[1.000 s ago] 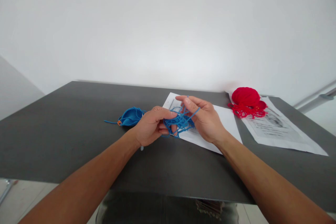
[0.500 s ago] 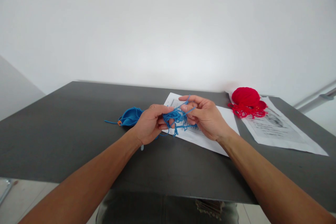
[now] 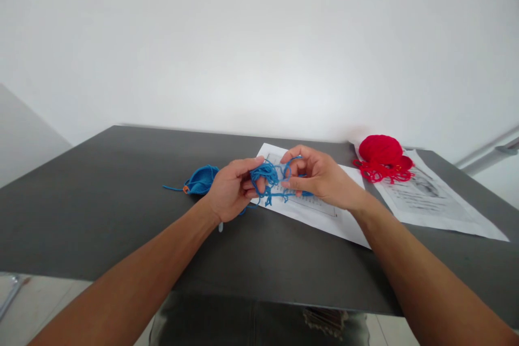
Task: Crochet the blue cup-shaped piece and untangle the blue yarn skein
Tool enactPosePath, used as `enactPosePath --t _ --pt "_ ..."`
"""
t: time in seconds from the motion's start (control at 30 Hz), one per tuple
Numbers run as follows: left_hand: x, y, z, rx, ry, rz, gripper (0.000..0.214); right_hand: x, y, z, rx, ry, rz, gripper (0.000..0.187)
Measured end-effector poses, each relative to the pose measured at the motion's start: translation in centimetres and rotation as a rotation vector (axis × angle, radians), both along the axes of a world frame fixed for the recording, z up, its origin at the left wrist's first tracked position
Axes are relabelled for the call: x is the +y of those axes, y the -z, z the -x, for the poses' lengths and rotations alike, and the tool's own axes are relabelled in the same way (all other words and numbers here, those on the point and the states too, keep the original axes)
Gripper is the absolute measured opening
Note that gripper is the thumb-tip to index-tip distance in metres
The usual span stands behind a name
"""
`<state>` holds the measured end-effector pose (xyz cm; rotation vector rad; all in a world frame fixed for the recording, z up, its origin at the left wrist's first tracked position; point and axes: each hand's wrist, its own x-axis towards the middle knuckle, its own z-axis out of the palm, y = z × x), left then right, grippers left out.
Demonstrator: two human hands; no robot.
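Note:
A loose tangle of blue yarn (image 3: 264, 173) is held above a printed sheet (image 3: 344, 227) on the dark table. My left hand (image 3: 233, 186) pinches the tangle between thumb and fingers. On its other side, my right hand (image 3: 314, 175) has fingers curled round strands of the same yarn, with a loop between thumb and forefinger. Knotted blue strands dangle below both hands. Left of my left hand lies a blue yarn ball (image 3: 203, 179) with an orange piece (image 3: 186, 189) at its end. The tip of a pale, thin object (image 3: 220, 226) shows beneath my left wrist.
At the right, a red yarn ball (image 3: 380, 150) and a heap of red knotted yarn (image 3: 381, 171) rest on another printed sheet (image 3: 441, 211). The dark table (image 3: 101, 200) backs onto a white wall. Its front edge runs above my lap.
My right hand has moved slightly right, drawing strands away from the tangle, and its thumb and forefinger have parted more. My left hand keeps its hold almost in place.

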<state>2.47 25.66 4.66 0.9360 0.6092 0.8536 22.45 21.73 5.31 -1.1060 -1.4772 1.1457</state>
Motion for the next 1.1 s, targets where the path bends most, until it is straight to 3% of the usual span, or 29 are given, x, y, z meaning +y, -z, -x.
enactPosePath --t 0.07,0.2,0.27,0.33,0.43,0.5,0.57,0.73,0.87,1.0,1.1 --pt "0.1 0.2 -0.1 0.008 -0.013 -0.031 0.038 0.0 -0.7 -1.2 -0.023 0.046 -0.03 0.05" --pt "0.2 0.6 -0.2 0.048 -0.044 -0.101 0.043 -0.6 -1.7 -2.1 0.066 0.443 -0.312 0.023" --pt "0.2 0.8 -0.3 0.08 -0.049 -0.136 0.046 -1.1 -2.0 -1.3 0.02 0.526 -0.439 0.019" --pt "0.1 1.0 -0.4 0.113 -0.044 -0.164 0.048 -1.6 -2.2 -0.1 -0.173 0.411 -0.448 0.028" --pt "0.0 1.3 -0.4 0.162 -0.02 -0.198 0.048 -1.8 -2.1 1.9 -0.529 0.185 -0.321 0.048" --pt "0.0 1.5 -0.3 0.198 0.008 -0.217 0.05 -1.6 -1.6 2.9 -0.672 0.126 -0.278 0.055" --pt "0.0 1.6 -0.2 0.218 0.036 -0.233 0.054 -1.3 -1.1 3.4 -0.71 0.098 -0.301 0.051" --pt "0.1 1.8 -0.2 0.156 0.092 -0.25 0.062 -0.9 -0.7 2.8 -0.613 0.074 -0.351 0.016" --pt "0.2 1.5 -0.1 0.136 0.09 -0.255 0.055 -1.4 -2.0 0.5 -0.491 0.114 -0.292 0.025" --pt "0.3 0.7 0.3 0.123 0.02 -0.255 0.037 -2.4 -3.8 -2.7 -0.157 0.265 -0.163 0.035" --pt "0.4 0.3 0.4 0.101 -0.045 -0.246 0.025 -3.3 -5.1 -4.9 0.021 0.351 -0.222 0.036"
